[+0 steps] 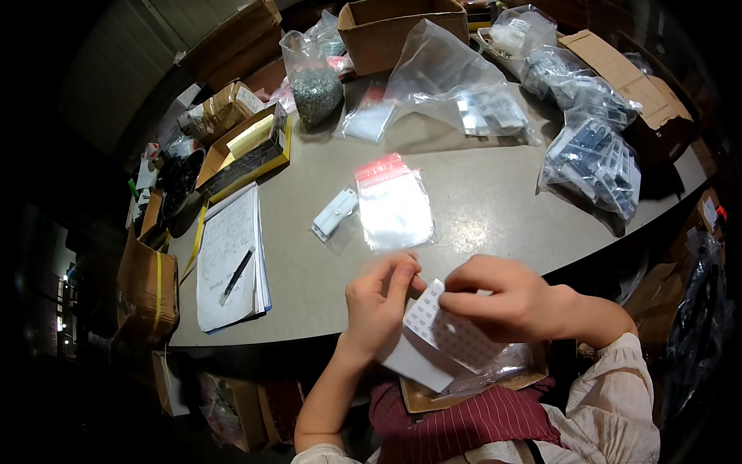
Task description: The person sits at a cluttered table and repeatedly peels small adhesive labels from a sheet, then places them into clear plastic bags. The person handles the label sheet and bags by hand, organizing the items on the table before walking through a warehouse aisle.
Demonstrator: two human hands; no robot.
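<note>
My right hand (498,298) is closed, its fingertips pinched at the upper edge of a white sheet of small printed stickers (447,329). Just left of the sheet, my left hand (380,298) has its thumb and fingers curled together; what they hold, if anything, is hidden. Under the sticker sheet lies a blank white paper (413,363). Both papers are above an open cardboard box (533,377) on my lap, with clear plastic in it. Beyond my hands, a stack of clear bags with red top strips (396,209) lies beside a bagged white oblong part (336,213).
A notepad (224,263) with a pen (237,275) lies at the left. A bag of small metal pieces (315,97) stands far back. Bags of dark parts (593,166) sit at the right. Cardboard boxes (402,35) line the table's far edge.
</note>
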